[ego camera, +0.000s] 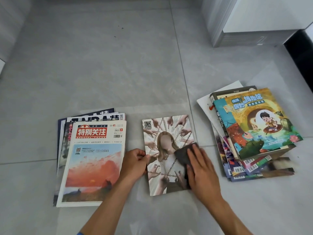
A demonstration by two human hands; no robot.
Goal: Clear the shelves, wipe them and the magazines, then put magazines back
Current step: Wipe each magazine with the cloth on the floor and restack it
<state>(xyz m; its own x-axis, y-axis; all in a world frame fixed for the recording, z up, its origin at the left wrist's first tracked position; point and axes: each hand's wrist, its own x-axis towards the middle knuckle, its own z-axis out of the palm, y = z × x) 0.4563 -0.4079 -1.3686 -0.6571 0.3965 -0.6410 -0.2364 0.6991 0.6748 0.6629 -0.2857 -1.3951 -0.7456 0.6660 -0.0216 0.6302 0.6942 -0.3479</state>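
- The left hand [135, 162] is pinching the left edge of a single magazine with a chained-figure cover [162, 150], lying flat on the grey tiled floor [118, 73].
- The right hand [201, 170], fingers straight, is pressing a dark grey cloth [183, 154] onto that cover.
- A red-titled magazine stack [91, 160] is lying to the left, a colourful book pile [254, 129] to the right.

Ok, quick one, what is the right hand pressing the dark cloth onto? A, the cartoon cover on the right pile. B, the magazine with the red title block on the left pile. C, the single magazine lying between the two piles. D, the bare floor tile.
C: the right hand lies flat on the dark cloth over the single magazine between the piles, while the left hand holds its edge.
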